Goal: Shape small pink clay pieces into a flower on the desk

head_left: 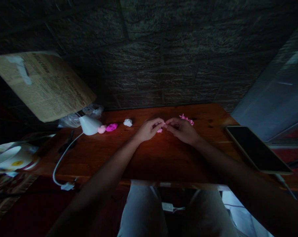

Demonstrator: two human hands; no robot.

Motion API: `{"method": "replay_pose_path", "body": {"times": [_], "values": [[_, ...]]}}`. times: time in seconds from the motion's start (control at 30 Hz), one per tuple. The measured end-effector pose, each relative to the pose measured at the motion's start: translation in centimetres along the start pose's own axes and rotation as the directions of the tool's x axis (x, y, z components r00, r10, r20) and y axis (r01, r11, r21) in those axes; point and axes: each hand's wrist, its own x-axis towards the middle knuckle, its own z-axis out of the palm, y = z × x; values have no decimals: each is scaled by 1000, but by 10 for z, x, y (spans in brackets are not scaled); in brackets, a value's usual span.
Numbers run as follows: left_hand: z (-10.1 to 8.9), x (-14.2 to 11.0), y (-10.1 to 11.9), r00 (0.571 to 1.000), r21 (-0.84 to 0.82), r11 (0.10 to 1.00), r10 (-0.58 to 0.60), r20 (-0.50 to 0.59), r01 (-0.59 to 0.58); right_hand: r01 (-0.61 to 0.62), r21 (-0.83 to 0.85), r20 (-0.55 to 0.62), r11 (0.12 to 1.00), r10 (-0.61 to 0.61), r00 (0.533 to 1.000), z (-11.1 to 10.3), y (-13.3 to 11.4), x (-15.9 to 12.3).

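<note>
Above the middle of the wooden table, my left hand (pixel 149 128) and my right hand (pixel 182 129) meet at the fingertips. Both are closed in a pinch on one small pink piece (pixel 164 123); its material is too small to make out. Just below the fingertips shows another pink bit (pixel 159 130). Past my right hand lie several pink scraps (pixel 187 120), partly hidden by the hand. To the left of my left hand sit a crumpled white lump (pixel 127 122), a magenta lump (pixel 111 127) and a pale pink ball (pixel 101 129).
A lamp with a newspaper-print shade (pixel 65 89) and white base (pixel 89 125) stands at the left, its cord (pixel 55 171) hanging over the table's edge. Farther left is a white cup (pixel 9 159). A dark-screened tablet or phone (pixel 258 148) lies right. A stone-patterned wall (pixel 149 59) rises behind.
</note>
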Motion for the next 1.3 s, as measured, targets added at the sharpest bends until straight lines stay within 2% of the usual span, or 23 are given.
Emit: {"method": "replay_pose_path", "body": {"times": [0.17, 0.37, 0.6, 0.83, 1.1, 1.3], "values": [[-2, 0, 1, 1000, 26, 1000, 14, 14, -15, -3, 14, 16, 1000, 3, 1000, -1, -5, 0], [3, 1, -4, 999, -39, 999, -4, -46, 2, -15, 44, 44, 999, 13, 999, -1, -5, 0], [3, 2, 1, 1000, -11, 1000, 1, 29, -1, -47, 6, 40, 999, 47, 998, 0, -8, -2], [2, 1, 3, 999, 23, 1000, 19, 33, -20, -18, 4, 12, 1000, 18, 1000, 1, -5, -1], [1, 0, 5, 999, 72, 997, 12, 52, -16, 4, -25, 65, 1000, -3, 998, 0, -7, -2], [2, 0, 4, 1000, 31, 999, 6, 28, -7, -2, -35, 125, 999, 6, 992, 1, -12, -4]]}}
